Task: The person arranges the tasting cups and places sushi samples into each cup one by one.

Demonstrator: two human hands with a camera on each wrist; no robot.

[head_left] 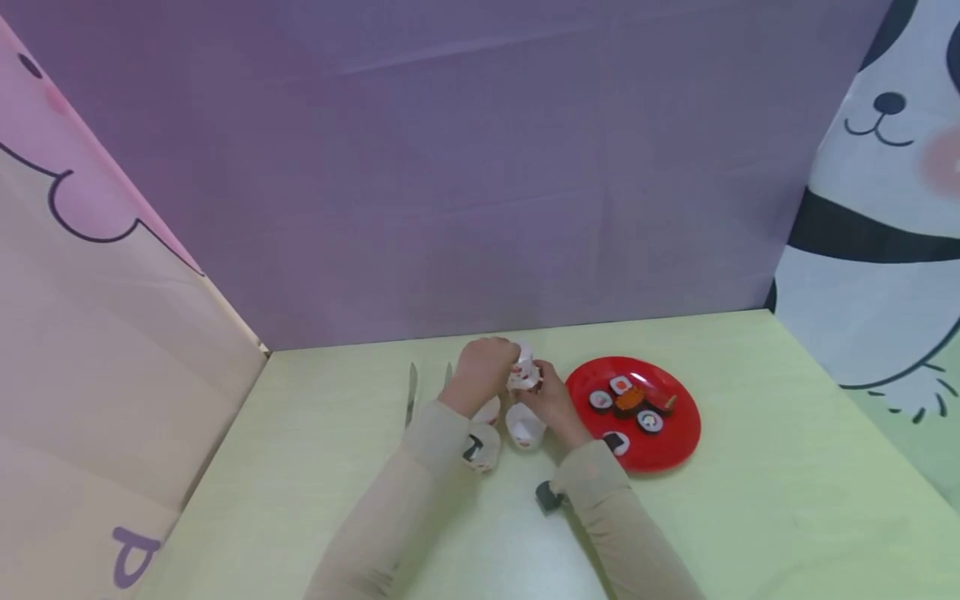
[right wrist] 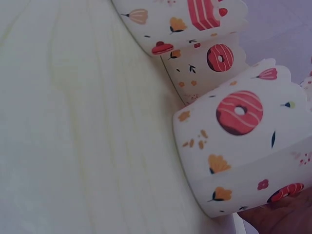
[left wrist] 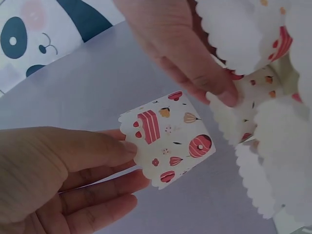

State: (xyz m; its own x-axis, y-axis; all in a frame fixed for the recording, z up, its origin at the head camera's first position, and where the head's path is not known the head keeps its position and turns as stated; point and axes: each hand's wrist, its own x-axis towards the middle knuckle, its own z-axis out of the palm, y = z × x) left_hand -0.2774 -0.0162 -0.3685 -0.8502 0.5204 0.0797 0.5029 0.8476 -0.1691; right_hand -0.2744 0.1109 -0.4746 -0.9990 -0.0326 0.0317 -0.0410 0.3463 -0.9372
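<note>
In the left wrist view, my left hand [left wrist: 73,175] pinches a paper baking cup [left wrist: 170,139] by its scalloped rim, thumb on one side. Cake and doughnut prints cover this cup. Across from it, my right hand [left wrist: 185,53] grips the rim of a second printed baking cup [left wrist: 258,97] between thumb and fingers. From the head view, the left hand [head_left: 483,371] and right hand [head_left: 551,402] are close together above the table. Standing below them are a white cup [head_left: 525,427] and another cup [head_left: 482,450] with something dark inside. Printed cups [right wrist: 241,112] fill the right wrist view.
Right of the hands lies a red plate [head_left: 675,450] bearing several sushi pieces [head_left: 630,402]. To the left are two knives [head_left: 412,392]. A small dark block [head_left: 548,497] shows beside the right sleeve. A purple cloth wall [head_left: 450,208] stands behind the table [head_left: 300,467].
</note>
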